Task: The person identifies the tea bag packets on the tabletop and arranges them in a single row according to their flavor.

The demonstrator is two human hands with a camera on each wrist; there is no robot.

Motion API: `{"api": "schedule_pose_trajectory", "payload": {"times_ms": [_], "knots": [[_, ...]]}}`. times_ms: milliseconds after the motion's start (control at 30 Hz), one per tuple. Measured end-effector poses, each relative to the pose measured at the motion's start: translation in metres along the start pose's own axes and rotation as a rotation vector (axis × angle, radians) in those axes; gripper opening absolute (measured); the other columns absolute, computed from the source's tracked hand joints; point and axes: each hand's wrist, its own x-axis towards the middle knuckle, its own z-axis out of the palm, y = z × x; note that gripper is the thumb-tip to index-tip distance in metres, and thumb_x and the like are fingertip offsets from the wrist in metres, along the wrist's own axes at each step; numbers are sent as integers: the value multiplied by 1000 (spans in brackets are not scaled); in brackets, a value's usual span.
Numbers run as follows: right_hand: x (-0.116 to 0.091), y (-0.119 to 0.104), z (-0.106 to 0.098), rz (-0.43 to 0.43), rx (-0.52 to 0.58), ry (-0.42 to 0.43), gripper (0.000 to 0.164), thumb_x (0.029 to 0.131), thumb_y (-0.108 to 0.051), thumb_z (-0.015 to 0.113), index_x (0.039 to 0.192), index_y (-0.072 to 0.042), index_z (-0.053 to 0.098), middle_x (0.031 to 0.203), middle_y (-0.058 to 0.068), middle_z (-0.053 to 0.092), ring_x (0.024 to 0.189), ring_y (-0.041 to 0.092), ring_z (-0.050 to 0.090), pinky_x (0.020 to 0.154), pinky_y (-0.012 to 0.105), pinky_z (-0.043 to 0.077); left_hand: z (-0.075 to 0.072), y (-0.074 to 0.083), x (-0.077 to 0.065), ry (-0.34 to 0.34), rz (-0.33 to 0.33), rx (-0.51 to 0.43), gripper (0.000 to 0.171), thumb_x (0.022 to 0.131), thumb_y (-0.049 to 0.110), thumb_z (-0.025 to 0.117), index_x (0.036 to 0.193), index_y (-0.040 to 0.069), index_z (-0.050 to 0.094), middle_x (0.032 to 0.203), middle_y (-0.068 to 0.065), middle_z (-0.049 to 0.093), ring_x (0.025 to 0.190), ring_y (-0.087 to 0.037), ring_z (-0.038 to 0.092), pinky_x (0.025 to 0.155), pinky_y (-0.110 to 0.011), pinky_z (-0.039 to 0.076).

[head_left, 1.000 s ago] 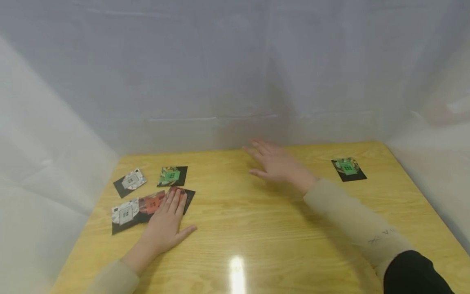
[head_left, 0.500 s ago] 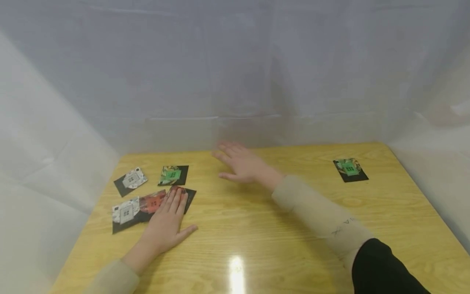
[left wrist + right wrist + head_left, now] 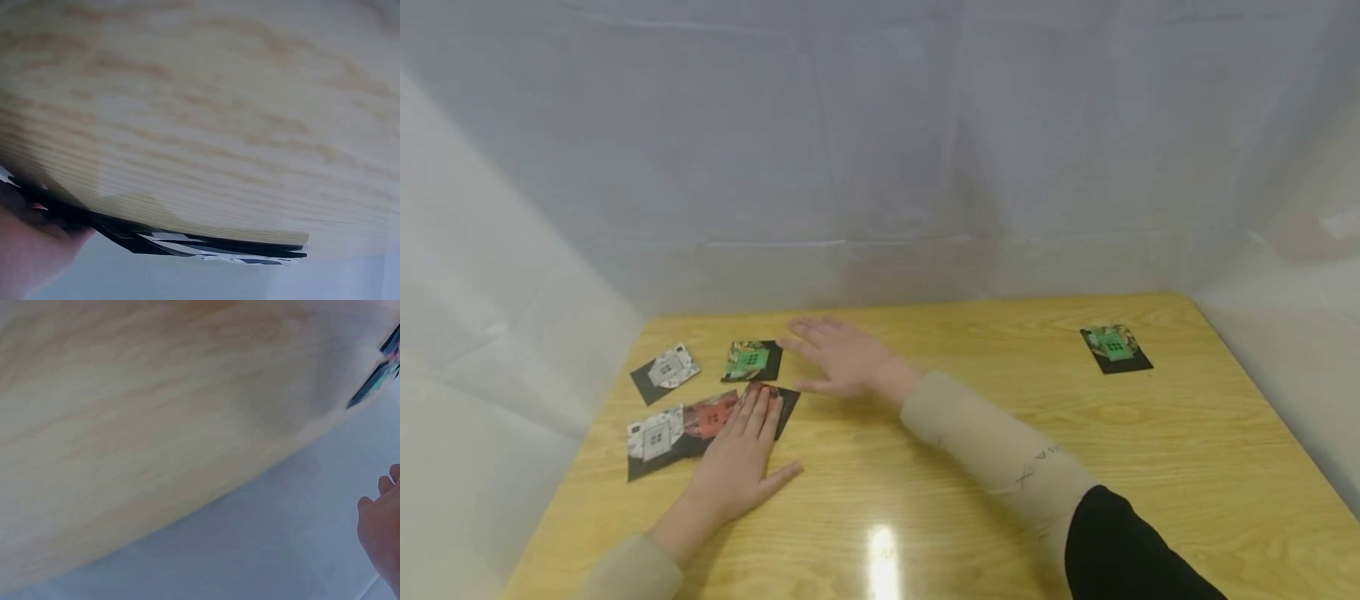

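My left hand (image 3: 733, 467) rests flat, fingers straight, on a black packet with a red label (image 3: 788, 404), covering much of it. To its left, another red-labelled packet (image 3: 709, 415) and a white-patterned packet (image 3: 657, 437) lie in an overlapping row. My right hand (image 3: 846, 358), palm down with fingers extended, is just right of a green-labelled packet (image 3: 751, 360); whether the fingertips touch it I cannot tell. In the left wrist view, my thumb side (image 3: 37, 250) is beside the packet edges (image 3: 200, 247). The right wrist view shows part of my right hand (image 3: 384, 531).
A second white-patterned packet (image 3: 666, 371) lies at the table's back left. Far to the right is another green-labelled packet (image 3: 1116, 348). The wooden table (image 3: 940, 492) ends at the back against a pale hanging sheet (image 3: 880, 150).
My right hand has swept leftward over the table, from the middle to beside the left green-labelled packet. The left hand and all the packets have stayed in place.
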Motion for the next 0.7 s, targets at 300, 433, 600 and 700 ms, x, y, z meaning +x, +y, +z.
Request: {"api": "schedule_pose_trajectory", "payload": {"times_ms": [300, 433, 600, 700], "knots": [[16, -25, 11, -48, -34, -64, 75, 112, -64, 26, 173, -21, 15, 182, 0, 7, 169, 20, 7, 139, 43, 7, 1, 1, 2, -30, -2, -3, 103, 101, 69, 54, 164, -9, 26, 173, -34, 16, 162, -51, 18, 131, -62, 28], [23, -33, 18, -32, -55, -104, 73, 112, -63, 22, 172, -23, 14, 181, -2, 7, 169, 18, 6, 139, 42, 8, 0, 0, 1, -23, 0, 4, 103, 102, 69, 54, 163, -9, 27, 173, -34, 15, 162, -51, 18, 130, -62, 28], [29, -39, 26, -2, -42, -158, 73, 112, -64, 19, 172, -24, 12, 181, -4, 6, 168, 16, 5, 139, 41, 7, 1, 0, 0, -17, 2, -1, 104, 102, 69, 54, 163, -10, 26, 172, -35, 16, 162, -51, 19, 130, -63, 29], [31, -40, 30, 17, -27, -191, 74, 112, -65, 19, 172, -23, 13, 181, -4, 6, 168, 15, 6, 139, 38, 8, 3, 1, 0, -19, 1, 1, 104, 102, 69, 54, 163, -11, 26, 173, -34, 16, 162, -50, 18, 131, -62, 28]]}}
